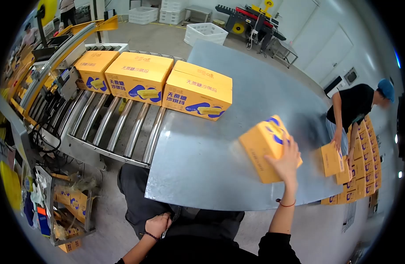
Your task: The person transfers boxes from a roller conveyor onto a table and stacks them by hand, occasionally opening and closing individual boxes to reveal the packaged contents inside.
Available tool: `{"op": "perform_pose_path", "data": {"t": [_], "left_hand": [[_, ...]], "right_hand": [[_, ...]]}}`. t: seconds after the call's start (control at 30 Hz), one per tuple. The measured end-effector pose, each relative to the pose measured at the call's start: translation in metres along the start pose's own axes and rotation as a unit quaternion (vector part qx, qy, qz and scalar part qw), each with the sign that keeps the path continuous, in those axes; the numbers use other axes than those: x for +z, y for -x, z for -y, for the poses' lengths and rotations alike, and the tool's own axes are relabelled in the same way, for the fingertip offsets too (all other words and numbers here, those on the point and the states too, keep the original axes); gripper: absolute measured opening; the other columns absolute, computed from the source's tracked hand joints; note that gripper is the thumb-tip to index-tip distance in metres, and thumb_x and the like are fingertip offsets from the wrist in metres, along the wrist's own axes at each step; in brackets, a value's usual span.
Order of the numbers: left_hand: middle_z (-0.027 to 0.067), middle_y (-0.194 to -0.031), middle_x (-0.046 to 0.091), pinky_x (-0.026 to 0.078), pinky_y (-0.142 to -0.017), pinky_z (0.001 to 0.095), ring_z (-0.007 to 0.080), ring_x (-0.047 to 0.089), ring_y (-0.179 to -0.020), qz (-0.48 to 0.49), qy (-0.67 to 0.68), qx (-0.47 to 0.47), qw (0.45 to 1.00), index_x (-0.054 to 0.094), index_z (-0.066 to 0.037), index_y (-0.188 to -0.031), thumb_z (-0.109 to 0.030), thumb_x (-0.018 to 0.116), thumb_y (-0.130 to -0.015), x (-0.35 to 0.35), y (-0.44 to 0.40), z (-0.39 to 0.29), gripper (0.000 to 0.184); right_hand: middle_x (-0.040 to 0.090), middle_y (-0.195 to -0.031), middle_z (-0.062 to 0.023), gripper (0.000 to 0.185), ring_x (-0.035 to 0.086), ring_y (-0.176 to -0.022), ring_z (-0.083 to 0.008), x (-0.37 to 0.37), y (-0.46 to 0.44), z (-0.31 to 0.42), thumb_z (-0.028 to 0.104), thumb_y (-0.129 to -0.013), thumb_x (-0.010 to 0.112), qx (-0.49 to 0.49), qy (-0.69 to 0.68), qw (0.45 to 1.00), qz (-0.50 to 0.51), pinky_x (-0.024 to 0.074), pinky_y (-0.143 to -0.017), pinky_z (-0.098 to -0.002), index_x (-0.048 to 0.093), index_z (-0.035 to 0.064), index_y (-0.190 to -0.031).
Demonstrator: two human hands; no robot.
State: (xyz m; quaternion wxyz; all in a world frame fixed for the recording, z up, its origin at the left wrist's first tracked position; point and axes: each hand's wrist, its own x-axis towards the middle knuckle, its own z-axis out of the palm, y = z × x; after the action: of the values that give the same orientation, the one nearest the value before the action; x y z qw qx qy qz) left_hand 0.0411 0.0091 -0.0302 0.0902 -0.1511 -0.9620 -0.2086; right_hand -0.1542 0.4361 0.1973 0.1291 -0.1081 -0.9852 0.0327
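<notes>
While a yellow carton (261, 143) is touched by the right hand (284, 163), with thumb and fingers spread apart across its near right part, the left hand (157, 225) is held low at the lap, its fingers curled together and nothing seen in it. The step in hand is judged to be the one-handed handling of this carton, which is angled over the near right part of the metal table (189, 154); whether it is fully borne there cannot be told. For the next move, steady palm pressure seems to be called for, as no second hand is laid on it. The table's grey surface is adjoined on the left by a roller conveyor (109, 125), where more cartons (138, 78) are lined up. At the right, stacked cartons (369, 163) are faced by a co-worker (354, 105); white crates (205, 33) are placed behind.
</notes>
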Motion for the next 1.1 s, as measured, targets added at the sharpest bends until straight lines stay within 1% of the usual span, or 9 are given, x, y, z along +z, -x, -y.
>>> {"op": "perform_pose_path", "data": {"t": [0.27, 0.37, 0.4, 0.53, 0.73, 0.9, 0.97, 1.03, 1.1], "left_hand": [[0.0010, -0.073, 0.068, 0.054, -0.056, 0.0325, 0.0178, 0.068, -0.064, 0.026, 0.034, -0.017, 0.999, 0.068, -0.014, -0.098, -0.025, 0.068, -0.086, 0.002, 0.003, 0.006, 0.016], [0.0008, -0.072, 0.068, 0.054, -0.056, 0.0326, 0.0180, 0.069, -0.064, 0.029, 0.037, -0.011, 0.999, 0.069, -0.014, -0.098, -0.026, 0.068, -0.087, 0.004, 0.001, 0.008, 0.016], [0.0011, -0.073, 0.069, 0.054, -0.056, 0.0327, 0.0182, 0.069, -0.065, 0.023, 0.043, -0.007, 0.999, 0.069, -0.014, -0.097, -0.028, 0.068, -0.089, 0.003, 0.000, 0.008, 0.016], [0.0006, -0.075, 0.071, 0.054, -0.056, 0.0330, 0.0188, 0.070, -0.065, 0.043, 0.028, -0.034, 0.998, 0.072, -0.016, -0.098, -0.027, 0.070, -0.087, 0.001, 0.001, 0.007, 0.016], [0.0017, -0.076, 0.071, 0.054, -0.055, 0.0331, 0.0183, 0.071, -0.067, 0.020, 0.053, -0.016, 0.998, 0.069, -0.013, -0.102, -0.028, 0.066, -0.092, 0.003, 0.005, 0.010, 0.019], [0.0014, -0.076, 0.071, 0.053, -0.055, 0.0326, 0.0179, 0.071, -0.067, 0.016, 0.026, -0.018, 0.999, 0.068, -0.012, -0.102, -0.026, 0.066, -0.091, 0.005, 0.009, 0.010, 0.018], [0.0012, -0.074, 0.070, 0.053, -0.055, 0.0324, 0.0179, 0.070, -0.066, 0.007, 0.061, -0.012, 0.998, 0.069, -0.012, -0.101, -0.024, 0.066, -0.090, 0.004, 0.008, 0.011, 0.017], [0.0011, -0.073, 0.069, 0.053, -0.055, 0.0325, 0.0180, 0.070, -0.066, 0.001, 0.076, -0.006, 0.997, 0.069, -0.012, -0.101, -0.024, 0.066, -0.089, 0.005, 0.007, 0.013, 0.017], [0.0016, -0.073, 0.068, 0.053, -0.056, 0.0331, 0.0182, 0.070, -0.066, 0.021, 0.062, -0.017, 0.998, 0.068, -0.013, -0.101, -0.023, 0.066, -0.088, 0.002, 0.003, 0.009, 0.017]], "right_hand": [[0.039, -0.159, -0.0192, 0.101, 0.038, -0.142, -0.0443, -0.025, -0.022, -0.170, 0.061, -0.075, 0.078, 0.230, 0.100, 0.964, 0.089, 0.0338, -0.115, -0.0574, 0.041, 0.0135, -0.156], [0.046, -0.154, -0.0196, 0.091, 0.041, -0.142, -0.0424, -0.029, -0.064, -0.165, 0.054, -0.078, 0.079, 0.208, 0.188, 0.946, 0.162, 0.0354, -0.115, -0.0550, 0.047, 0.0134, -0.152], [0.052, -0.149, -0.0197, 0.074, 0.043, -0.142, -0.0388, -0.011, -0.083, -0.173, 0.045, -0.084, 0.078, 0.047, 0.099, 0.989, 0.095, 0.0377, -0.115, -0.0497, 0.053, 0.0103, -0.146], [0.058, -0.141, -0.0208, 0.049, 0.053, -0.133, -0.0374, -0.007, -0.126, 0.000, 0.032, -0.096, 0.069, -0.194, -0.161, 0.965, 0.079, 0.0411, -0.113, -0.0432, 0.062, -0.0003, -0.132], [0.058, -0.142, -0.0221, 0.057, 0.053, -0.135, -0.0359, 0.040, -0.198, 0.172, 0.041, -0.095, 0.069, -0.288, -0.231, 0.929, 0.009, 0.0389, -0.115, -0.0418, 0.061, 0.0001, -0.134], [0.059, -0.140, -0.0231, 0.070, 0.053, -0.135, -0.0329, 0.047, -0.216, 0.172, 0.053, -0.091, 0.069, -0.219, -0.131, 0.965, 0.066, 0.0374, -0.114, -0.0452, 0.059, 0.0012, -0.137], [0.063, -0.128, -0.0232, 0.067, 0.054, -0.128, -0.0354, 0.000, -0.179, 0.163, 0.050, -0.085, 0.076, -0.170, -0.035, 0.981, 0.087, 0.0408, -0.107, -0.0462, 0.060, 0.0013, -0.129], [0.062, -0.118, -0.0205, 0.062, 0.055, -0.120, -0.0375, -0.003, -0.113, 0.145, 0.044, -0.079, 0.083, -0.184, -0.005, 0.979, -0.082, 0.0429, -0.099, -0.0475, 0.061, 0.0020, -0.118], [0.057, -0.121, -0.0192, 0.062, 0.051, -0.121, -0.0409, -0.020, -0.044, 0.141, 0.036, -0.077, 0.086, -0.177, -0.019, 0.984, -0.022, 0.0397, -0.105, -0.0545, 0.061, 0.0051, -0.123]]}}
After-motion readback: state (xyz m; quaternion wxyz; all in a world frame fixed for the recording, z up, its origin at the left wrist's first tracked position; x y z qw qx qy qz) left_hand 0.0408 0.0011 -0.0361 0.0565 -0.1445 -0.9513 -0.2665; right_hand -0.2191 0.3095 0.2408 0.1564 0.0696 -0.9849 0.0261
